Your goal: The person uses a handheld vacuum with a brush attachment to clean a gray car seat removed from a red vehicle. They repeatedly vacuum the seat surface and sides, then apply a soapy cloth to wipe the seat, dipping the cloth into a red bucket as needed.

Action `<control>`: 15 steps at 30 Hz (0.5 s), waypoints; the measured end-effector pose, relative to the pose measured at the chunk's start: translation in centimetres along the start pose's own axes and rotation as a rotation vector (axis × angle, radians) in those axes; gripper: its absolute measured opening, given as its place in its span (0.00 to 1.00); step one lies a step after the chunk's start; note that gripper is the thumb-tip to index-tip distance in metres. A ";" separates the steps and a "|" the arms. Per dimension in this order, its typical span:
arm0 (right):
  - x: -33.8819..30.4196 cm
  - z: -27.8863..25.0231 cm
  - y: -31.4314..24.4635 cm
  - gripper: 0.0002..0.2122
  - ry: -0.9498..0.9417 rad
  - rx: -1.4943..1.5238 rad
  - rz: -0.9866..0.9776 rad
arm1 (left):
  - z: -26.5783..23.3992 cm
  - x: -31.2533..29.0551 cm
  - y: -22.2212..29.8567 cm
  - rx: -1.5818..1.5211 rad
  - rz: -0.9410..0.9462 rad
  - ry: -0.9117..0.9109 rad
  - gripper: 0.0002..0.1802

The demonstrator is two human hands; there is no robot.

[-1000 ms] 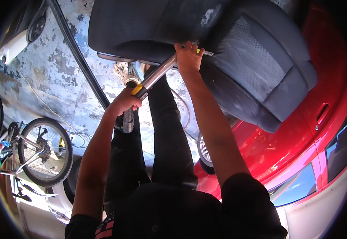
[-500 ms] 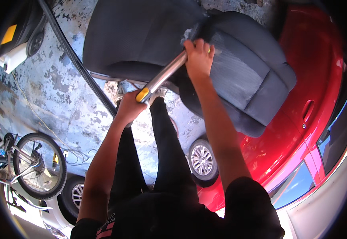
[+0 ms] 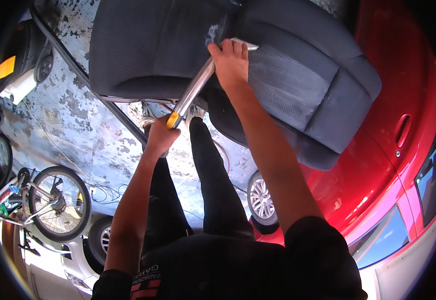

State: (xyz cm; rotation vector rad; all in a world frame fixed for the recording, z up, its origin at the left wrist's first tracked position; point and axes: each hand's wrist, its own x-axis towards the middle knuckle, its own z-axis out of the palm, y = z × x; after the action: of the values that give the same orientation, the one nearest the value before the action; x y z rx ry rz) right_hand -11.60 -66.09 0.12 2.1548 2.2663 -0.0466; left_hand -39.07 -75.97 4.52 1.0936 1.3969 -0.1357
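Both my hands are closed around a metal vacuum wand (image 3: 196, 86) held at a slant. My left hand (image 3: 162, 136) grips its lower end, by a yellow trigger piece (image 3: 172, 120). Higher up, near the flared nozzle (image 3: 248, 45), my right hand (image 3: 232, 65) wraps the tube. The nozzle is over a dark grey car seat, close to where the cushion (image 3: 128, 42) meets the backrest (image 3: 290, 85); my fingers partly hide it, and I cannot tell whether it touches the fabric. A whitish foamy patch (image 3: 212, 33) lies on the cushion beside my right hand.
A black hose (image 3: 70, 62) runs along the left of the seat, near a black machine (image 3: 18, 50) with wheels. A red car (image 3: 348, 185) stands close on the right. Lower left are a bicycle (image 3: 59, 204) and a white car (image 3: 73, 265). The floor (image 3: 98, 130) has peeling paint.
The wand's nozzle and my right hand have moved left and slightly up, off the backrest's middle toward the cushion. My left hand has shifted slightly left. The whole view has turned a little.
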 end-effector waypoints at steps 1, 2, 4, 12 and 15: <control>-0.7 -0.2 -0.2 0.11 0.001 -0.002 0.010 | 0.3 -0.9 -0.3 0.008 -0.003 0.012 0.19; -1.6 -0.4 -0.7 0.11 -0.004 0.001 0.020 | 0.4 -1.9 -0.6 0.055 0.023 0.044 0.19; -3.1 -0.6 -1.7 0.10 -0.022 0.018 0.034 | 0.3 -3.4 -1.1 0.031 -0.026 0.023 0.20; -7.9 -1.8 -4.9 0.14 -0.093 0.095 0.056 | 0.1 -8.4 -4.1 0.083 -0.102 0.005 0.20; -10.0 -2.1 -6.3 0.15 -0.111 0.120 0.070 | -0.5 -10.5 -5.0 0.136 -0.131 -0.022 0.22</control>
State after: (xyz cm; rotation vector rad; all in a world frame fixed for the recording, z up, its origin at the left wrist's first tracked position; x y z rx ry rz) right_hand -17.34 -76.35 2.56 2.2246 2.1790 -0.3005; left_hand -45.26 -83.65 10.63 1.1080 1.4566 -0.3409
